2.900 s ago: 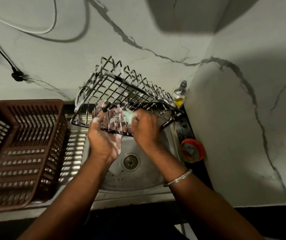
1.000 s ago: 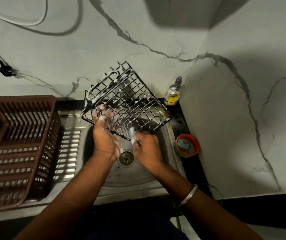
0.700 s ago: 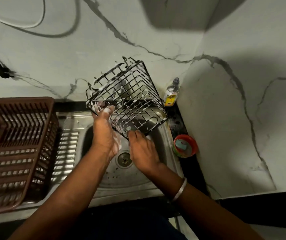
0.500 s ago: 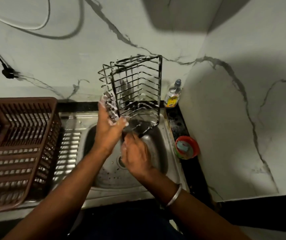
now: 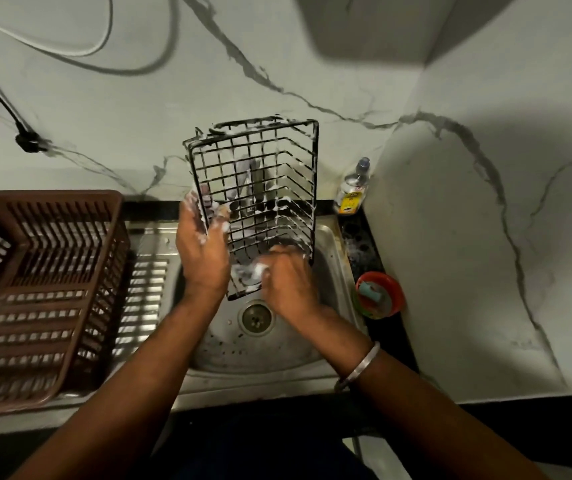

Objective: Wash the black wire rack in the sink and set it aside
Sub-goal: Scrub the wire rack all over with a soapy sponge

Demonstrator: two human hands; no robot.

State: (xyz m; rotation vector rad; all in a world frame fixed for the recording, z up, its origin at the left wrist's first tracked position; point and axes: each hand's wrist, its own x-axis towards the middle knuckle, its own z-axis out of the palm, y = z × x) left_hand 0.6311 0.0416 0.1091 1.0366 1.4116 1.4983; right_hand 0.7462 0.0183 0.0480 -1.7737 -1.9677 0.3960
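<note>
left hand (image 5: 201, 251) grips the foamy black wire rack (image 5: 263, 188), right hand (image 5: 288, 282) clutches a scrubber (image 5: 249, 271) just below those fingers, so slick wire could slip into the sink (image 5: 329, 244).

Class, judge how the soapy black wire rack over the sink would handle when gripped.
Probably slippery: foam coats the black wire rack where the left hand grips it. Likely stiff: its grid looks straight though held upright by one edge. Seemingly light, being open wire.

Both forearms reach toward 12 o'clock, soapy left hand (image 5: 201, 252) curled in a grip, right hand (image 5: 289, 284) clenched at its 4 o'clock.
</note>
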